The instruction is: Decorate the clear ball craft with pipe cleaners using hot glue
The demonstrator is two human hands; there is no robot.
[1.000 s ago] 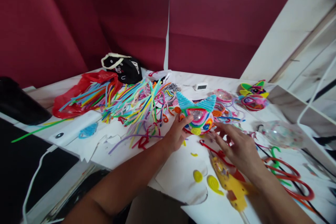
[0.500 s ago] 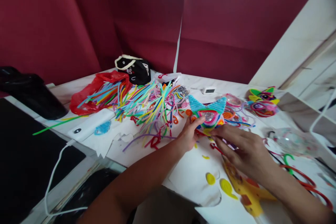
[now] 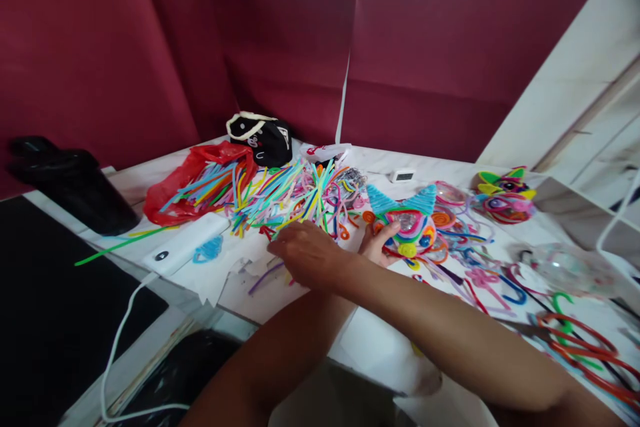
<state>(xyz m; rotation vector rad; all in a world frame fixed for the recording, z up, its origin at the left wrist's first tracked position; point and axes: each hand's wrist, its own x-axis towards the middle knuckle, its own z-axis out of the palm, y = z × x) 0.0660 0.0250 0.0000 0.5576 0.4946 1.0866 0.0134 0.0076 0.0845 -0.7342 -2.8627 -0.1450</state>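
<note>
My left hand (image 3: 376,245) is closed on the left lower edge of a mask (image 3: 415,230) covered in coloured pipe cleaners. It has two pointed blue ears, striped rings round a clear sparkly eye opening, orange coils at the sides and a yellow coil (image 3: 407,250) low in the middle. Crossing over my left forearm, my right hand (image 3: 310,255) is at the near edge of a heap of loose pipe cleaners (image 3: 280,190). Its fingers are bent and pressed together, pointing down. Whatever lies between the fingertips is hidden. A purple pipe cleaner (image 3: 265,278) shows beside it.
Left of the heap are a red plastic bag (image 3: 173,193), a white power bank (image 3: 185,243) with a cable and a black bottle (image 3: 85,190). A black pouch (image 3: 273,140) and small display (image 3: 402,176) stand behind. Finished pieces (image 3: 505,203), scraps and orange loops (image 3: 580,340) lie right.
My right hand has left the mask's lower edge and moved left across my left arm to the pipe cleaner heap. The yellow coil now shows uncovered. My left hand keeps holding the mask.
</note>
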